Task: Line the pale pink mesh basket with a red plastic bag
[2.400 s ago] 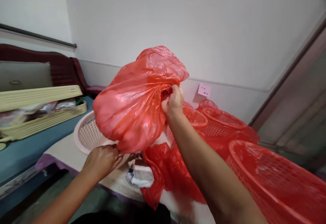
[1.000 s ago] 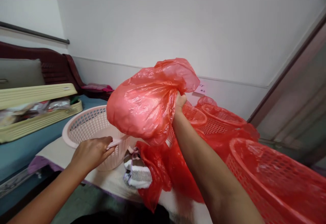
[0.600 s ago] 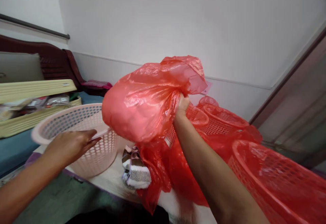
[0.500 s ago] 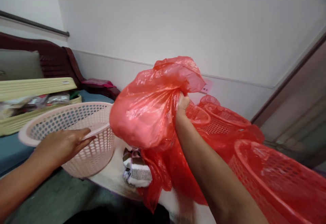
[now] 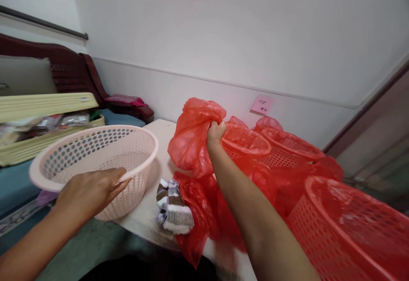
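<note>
My right hand is closed in a fist round the gathered neck of a red plastic bag, which hangs just above the white table. My left hand grips the near rim of a pale pink perforated basket, thumb inside and fingers outside. The basket sits at the table's left end, tilted toward me. A striped grey and white cloth lies on the table between the basket and more red plastic.
Several red baskets lined with red bags stand at right: one behind my right hand, one further back, a big one near right. A cream slatted case rests on a blue surface at left. A pink note is stuck to the wall.
My right hand lowered the red bag, which has deflated and shrunk. My left hand took the pink basket's rim and pulled it left and nearer.
</note>
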Motion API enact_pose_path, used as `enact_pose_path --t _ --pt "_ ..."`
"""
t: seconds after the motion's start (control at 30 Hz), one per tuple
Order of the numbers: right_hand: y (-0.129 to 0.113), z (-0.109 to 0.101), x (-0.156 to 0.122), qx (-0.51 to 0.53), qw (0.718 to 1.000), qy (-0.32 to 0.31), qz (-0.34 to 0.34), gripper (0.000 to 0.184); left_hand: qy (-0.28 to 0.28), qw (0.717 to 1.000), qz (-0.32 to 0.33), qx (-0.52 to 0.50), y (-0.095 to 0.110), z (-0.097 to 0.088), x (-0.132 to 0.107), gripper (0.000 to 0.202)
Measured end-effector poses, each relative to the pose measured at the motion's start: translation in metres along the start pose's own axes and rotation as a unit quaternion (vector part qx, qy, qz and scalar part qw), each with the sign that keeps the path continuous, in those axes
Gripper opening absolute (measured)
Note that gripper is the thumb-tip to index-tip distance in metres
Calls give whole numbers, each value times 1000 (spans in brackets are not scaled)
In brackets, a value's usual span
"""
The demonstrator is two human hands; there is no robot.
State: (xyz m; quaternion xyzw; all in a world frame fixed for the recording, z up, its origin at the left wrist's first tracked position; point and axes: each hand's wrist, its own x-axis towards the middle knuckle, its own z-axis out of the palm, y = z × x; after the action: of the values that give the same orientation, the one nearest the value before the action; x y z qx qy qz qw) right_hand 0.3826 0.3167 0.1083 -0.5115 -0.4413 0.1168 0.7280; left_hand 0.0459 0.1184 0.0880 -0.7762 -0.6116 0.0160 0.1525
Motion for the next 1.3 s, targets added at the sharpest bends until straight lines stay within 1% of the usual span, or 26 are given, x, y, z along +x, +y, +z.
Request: enact_pose_path --t 0.07,0.1,0.2,0.27,0.33,0.43,0.5,0.57,0.63,0.7,0.83,0.93,1.03,1.13,1.23,1.3 --pt "13 -6 -10 -64 997 -43 -6 30 -22 1000 -9 -4 2 -1 -2 45" --pt "20 -11 -20 -99 993 -69 -9 33 -31 999 -13 -6 2 -2 -2 44" --pt "39 -28 -66 -189 972 -137 -32 51 -37 999 -15 -6 2 -2 -4 44" --pt "47 -39 -103 -238 953 -179 -59 57 -30 999 -13 -3 1 -1 -4 45" --pt "50 -44 -136 -274 924 -251 -92 52 -23 1000 -10 -3 0 1 -3 46" --pt "53 -41 -172 -311 861 -373 -153 44 -21 1000 -9 -3 -2 5 -2 46" --pt "58 -33 -184 -336 819 -429 -179 41 -17 1000 -10 3 -4 10 -2 46" --pt "68 -24 -187 -367 786 -462 -184 37 -5 1000 -14 9 -5 14 -2 45" --pt "84 -19 -182 -404 763 -476 -169 32 7 1000 -16 8 -6 17 -3 44" --pt "101 -21 -172 -443 748 -474 -140 32 18 1000 -15 7 -3 15 -4 44" --pt "129 -44 -145 -507 732 -449 -73 36 32 999 -17 16 6 3 -8 41" --pt "134 -60 -130 -532 727 -433 -30 35 31 999 -20 27 10 -3 -9 39" --pt "119 -62 -129 -526 739 -420 -18 31 38 999 -9 35 9 -1 -8 42" --pt "92 -60 -141 -501 767 -399 -31 32 39 998 -12 42 5 8 -7 43" --pt "64 -70 -165 -474 790 -388 -40 43 37 998 -18 38 3 13 -5 43" --pt "53 -84 -186 -466 788 -401 -33 57 43 998 -8 35 3 13 -6 44"
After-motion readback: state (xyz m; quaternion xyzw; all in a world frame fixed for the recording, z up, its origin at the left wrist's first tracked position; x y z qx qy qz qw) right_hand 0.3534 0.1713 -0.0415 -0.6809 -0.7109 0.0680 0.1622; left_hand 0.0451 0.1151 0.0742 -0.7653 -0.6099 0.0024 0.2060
